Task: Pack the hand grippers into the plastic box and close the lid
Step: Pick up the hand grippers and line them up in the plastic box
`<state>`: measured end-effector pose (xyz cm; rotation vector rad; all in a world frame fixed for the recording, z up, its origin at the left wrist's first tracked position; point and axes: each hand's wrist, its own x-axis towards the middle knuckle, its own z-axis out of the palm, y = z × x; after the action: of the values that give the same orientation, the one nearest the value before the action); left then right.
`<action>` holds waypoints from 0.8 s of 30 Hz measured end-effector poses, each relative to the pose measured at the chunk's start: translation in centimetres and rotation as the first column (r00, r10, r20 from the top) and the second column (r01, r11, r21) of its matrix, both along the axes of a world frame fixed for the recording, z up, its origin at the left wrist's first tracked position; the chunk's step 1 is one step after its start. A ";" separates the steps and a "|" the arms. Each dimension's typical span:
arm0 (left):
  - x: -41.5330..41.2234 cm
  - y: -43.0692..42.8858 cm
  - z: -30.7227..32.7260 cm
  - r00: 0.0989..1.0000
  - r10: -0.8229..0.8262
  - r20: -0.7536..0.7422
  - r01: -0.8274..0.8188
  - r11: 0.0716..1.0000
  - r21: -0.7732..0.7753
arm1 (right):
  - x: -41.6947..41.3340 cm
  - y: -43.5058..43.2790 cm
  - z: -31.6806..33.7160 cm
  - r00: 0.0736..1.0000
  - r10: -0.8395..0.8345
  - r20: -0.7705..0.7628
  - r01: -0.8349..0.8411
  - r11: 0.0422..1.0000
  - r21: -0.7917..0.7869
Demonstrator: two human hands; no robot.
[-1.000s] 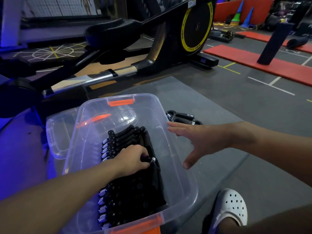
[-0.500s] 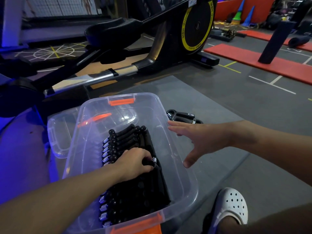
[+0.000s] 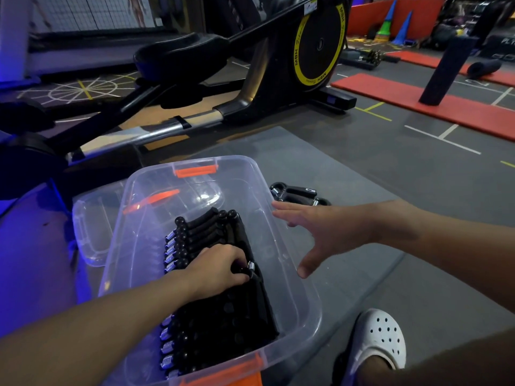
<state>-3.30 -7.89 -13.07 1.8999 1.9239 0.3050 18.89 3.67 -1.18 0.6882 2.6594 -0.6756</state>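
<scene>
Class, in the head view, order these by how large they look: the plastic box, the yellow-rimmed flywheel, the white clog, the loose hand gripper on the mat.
1. plastic box, clearly largest.
2. flywheel and white clog look about alike; the clog is nearer, so unranked.
3. loose hand gripper, smallest, partly hidden.
</scene>
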 end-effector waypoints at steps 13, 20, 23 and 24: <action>1.9 3.2 8.2 0.965 -0.021 0.261 -0.093 0.903 0.420 | 2.4 3.2 -3.9 0.893 -0.444 -0.077 0.445 0.895 0.003; 3.1 4.3 9.1 0.998 -0.052 -0.030 0.057 0.982 0.179 | 4.2 7.3 -9.7 0.809 -0.586 -0.048 0.587 0.803 0.099; 3.0 4.4 9.0 0.987 -0.092 -0.133 0.108 0.987 0.118 | 4.7 8.7 -13.0 0.748 -0.662 -0.050 0.663 0.742 0.096; 2.9 4.4 8.8 0.983 -0.103 -0.151 0.120 0.987 0.105 | 4.8 9.2 -14.0 0.727 -0.685 -0.055 0.687 0.721 0.094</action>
<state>-0.40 -3.50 -4.29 2.1496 1.9177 0.2534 23.72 12.83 -15.16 1.7583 2.4150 -0.7005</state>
